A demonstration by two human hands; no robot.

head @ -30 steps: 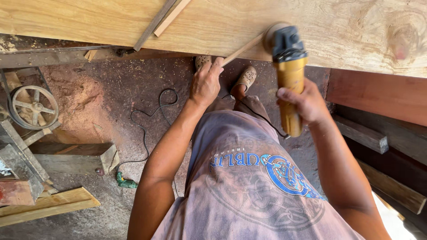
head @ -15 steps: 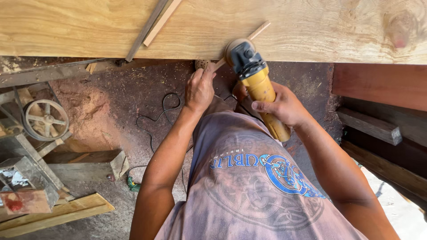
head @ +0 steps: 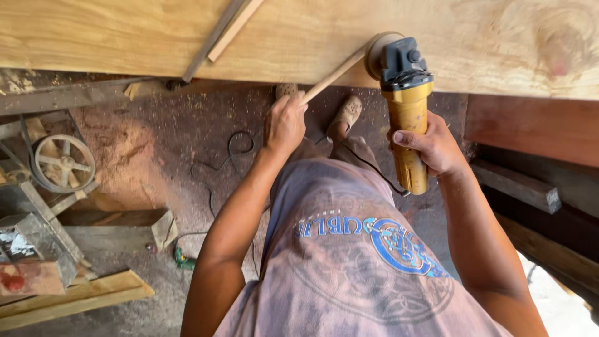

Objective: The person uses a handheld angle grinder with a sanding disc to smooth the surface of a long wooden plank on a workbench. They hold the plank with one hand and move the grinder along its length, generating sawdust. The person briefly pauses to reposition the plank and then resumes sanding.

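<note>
Sawdust-strewn workshop floor (head: 187,143) fills the lower background, seen from above past the person's own printed T-shirt. Across the top of the view runs a broad, pale wooden plank (head: 125,37) (a large knot shows near its right end). Two thin wooden strips (head: 228,31) lie diagonally on it. At far left stands a metal pulley wheel (head: 63,163) among timber offcuts, and a dark cable (head: 231,150) curls over the floor. The right hand (head: 433,146) wraps its grip closed around the yellow body of an angle grinder (head: 405,106), whose dark head and round disc rest against the plank's near edge. The left hand (head: 285,125) closes its grip on the grinder's long wooden side handle (head: 334,76), which slants up to the tool's head.
</note>
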